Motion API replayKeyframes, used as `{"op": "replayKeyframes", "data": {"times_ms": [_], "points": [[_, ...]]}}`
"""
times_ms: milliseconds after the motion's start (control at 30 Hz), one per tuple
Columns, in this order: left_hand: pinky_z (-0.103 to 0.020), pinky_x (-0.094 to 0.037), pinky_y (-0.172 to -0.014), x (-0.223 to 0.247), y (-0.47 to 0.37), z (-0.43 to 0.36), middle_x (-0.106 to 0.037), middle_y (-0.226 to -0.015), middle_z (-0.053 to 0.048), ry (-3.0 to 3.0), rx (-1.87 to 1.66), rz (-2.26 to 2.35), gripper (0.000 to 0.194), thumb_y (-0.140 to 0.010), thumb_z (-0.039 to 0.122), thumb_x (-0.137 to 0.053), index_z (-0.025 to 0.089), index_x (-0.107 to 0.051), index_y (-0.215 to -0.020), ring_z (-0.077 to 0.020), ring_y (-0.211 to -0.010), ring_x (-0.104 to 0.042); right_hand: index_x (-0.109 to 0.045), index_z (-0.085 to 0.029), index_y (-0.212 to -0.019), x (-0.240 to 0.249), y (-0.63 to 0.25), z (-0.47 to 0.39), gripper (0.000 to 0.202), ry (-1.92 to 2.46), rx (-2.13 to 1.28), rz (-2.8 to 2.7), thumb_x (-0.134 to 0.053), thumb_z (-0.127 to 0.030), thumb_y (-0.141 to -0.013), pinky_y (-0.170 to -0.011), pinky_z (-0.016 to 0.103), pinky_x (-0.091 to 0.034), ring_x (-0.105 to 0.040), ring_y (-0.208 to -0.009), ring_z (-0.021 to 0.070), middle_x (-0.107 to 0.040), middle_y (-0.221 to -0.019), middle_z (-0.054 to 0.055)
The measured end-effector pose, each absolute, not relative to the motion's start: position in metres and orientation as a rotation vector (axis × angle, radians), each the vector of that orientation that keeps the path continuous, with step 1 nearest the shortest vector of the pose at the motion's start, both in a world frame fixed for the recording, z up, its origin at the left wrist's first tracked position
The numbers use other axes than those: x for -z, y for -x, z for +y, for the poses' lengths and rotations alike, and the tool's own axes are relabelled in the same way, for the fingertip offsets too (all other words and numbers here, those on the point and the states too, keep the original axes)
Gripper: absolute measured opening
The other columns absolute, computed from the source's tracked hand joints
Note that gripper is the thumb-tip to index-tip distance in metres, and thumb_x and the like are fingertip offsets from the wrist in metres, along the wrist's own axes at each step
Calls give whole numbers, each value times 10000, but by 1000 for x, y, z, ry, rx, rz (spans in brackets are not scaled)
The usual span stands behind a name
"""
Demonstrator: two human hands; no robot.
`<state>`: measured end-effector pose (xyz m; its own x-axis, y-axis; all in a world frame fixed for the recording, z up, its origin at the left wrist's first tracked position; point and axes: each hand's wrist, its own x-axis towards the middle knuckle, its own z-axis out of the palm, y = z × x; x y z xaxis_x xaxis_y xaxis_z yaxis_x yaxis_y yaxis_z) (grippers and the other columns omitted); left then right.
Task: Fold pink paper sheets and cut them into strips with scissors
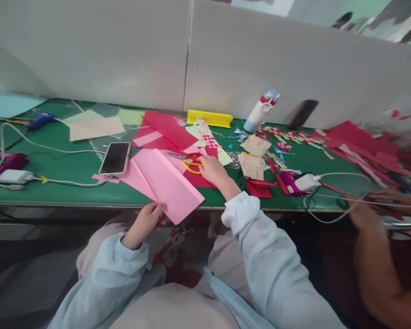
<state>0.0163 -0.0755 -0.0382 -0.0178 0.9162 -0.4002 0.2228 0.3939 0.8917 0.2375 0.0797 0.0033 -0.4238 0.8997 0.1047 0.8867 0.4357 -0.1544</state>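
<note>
My left hand [148, 223] pinches the lower left edge of a folded pink paper [173, 187], which reaches over the table's front edge. Farther up, my right hand [213, 171] is closed on the handles of scissors [192, 163] with red and yellow grips. The scissor blades point left, across the top of the pink paper. Beneath and behind lie another pink sheet [137, 176] and red paper [164, 130]. A phone [115, 158] rests to the left of the pink sheets.
The green table [68, 176] carries a yellow holder [209, 118], a white bottle [260, 112], beige cloth pieces [252, 165], woven paper strips [294, 137], a glue gun [41, 121] and white cables. At the right, another person's hands [366, 211] are near red strips.
</note>
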Motion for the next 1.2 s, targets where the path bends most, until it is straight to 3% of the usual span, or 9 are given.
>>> {"op": "replayKeyframes", "data": {"times_ms": [333,667,833,900,1033,1200], "points": [[-213,-347,-386,49,-6,-78,-560,-519,18,-1106,-788,1465,454,-816,611,-478,171,-545,-726,-98,-399,-455,-562,-101,-1125,0,-215,109,244,1711,-46,-2681,-503,-194,-907,-884,353,-463,-610,-1066,279,-633,-1142,191],[-213,-341,-396,63,-2,-82,-590,-512,-1,-1148,-751,1497,501,-829,655,-445,181,-542,-699,-101,-394,-452,-424,-2,-1249,-16,-207,95,356,1728,112,-2716,-335,-37,-906,-854,369,-469,-618,-1027,298,-525,-1185,275],[-217,-361,-391,59,-6,-85,-572,-497,11,-1057,-850,1478,463,-784,641,-518,189,-518,-685,-108,-403,-468,-388,15,-1266,-32,-222,89,400,1740,94,-2678,-412,-54,-873,-910,394,-449,-546,-1128,325,-489,-1215,289],[-219,-368,-392,54,-8,-86,-571,-503,16,-1051,-871,1452,443,-772,624,-545,186,-530,-711,-110,-407,-476,-379,-11,-1275,-35,-238,84,409,1725,13,-2630,-434,-93,-878,-946,384,-441,-516,-1173,304,-485,-1242,266],[-217,-368,-398,51,-8,-86,-572,-517,19,-1068,-891,1398,430,-790,605,-550,183,-533,-709,-101,-404,-468,-353,-123,-1308,-30,-276,51,458,1496,-642,-2217,-490,-193,-876,-1010,388,-410,-518,-1172,233,-496,-1278,167],[-213,-378,-420,58,-10,-87,-570,-517,21,-1057,-966,1380,393,-833,551,-546,186,-527,-687,-92,-415,-468,-393,-229,-1264,-10,-299,-35,513,1283,-1371,-1591,-610,-363,-819,-750,302,-496,-563,-852,151,-522,-1094,79]]}}
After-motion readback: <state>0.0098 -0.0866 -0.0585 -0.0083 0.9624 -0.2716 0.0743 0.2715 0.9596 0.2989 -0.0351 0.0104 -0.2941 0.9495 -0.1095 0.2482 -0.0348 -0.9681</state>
